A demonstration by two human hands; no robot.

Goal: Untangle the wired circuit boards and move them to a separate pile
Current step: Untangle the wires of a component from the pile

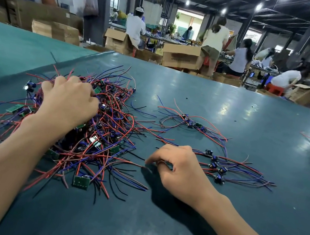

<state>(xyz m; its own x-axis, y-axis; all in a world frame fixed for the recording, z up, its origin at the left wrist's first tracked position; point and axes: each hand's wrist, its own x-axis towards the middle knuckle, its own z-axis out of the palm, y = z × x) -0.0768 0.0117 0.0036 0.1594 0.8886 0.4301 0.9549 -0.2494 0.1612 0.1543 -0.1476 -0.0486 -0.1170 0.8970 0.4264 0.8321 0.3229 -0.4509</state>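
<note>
Wires in red, blue and black, knotted together with small green circuit boards, form a tangled heap (pixel 107 130) in the left-centre of the frame, lying on a teal-covered table (pixel 195 215). One green board (pixel 81 182) lies flat at the lower edge of this heap, with its leads running up into the mass.

The left hand (pixel 69 99) sits on top of the heap, palm down, with the fingers curled into the wires and gripping a bunch of them; the fingertips are buried and cannot be seen. The right hand (pixel 176 167) rests low on the table just right of the heap, its fingers curled. Its forefinger and thumb are pressed together, pinching the end of a brown-red wire (pixel 123 161) that leads out of the tangle.

Just right of that hand lies a sorted pile of wired boards (pixel 221 168), with dark blue parts in a rough column and leads trailing right. A looser cluster of wired boards (pixel 190 121) lies above it at centre frame, apart from both.

Brown cardboard boxes (pixel 180 56) and several people stand beyond the table's far edge.
</note>
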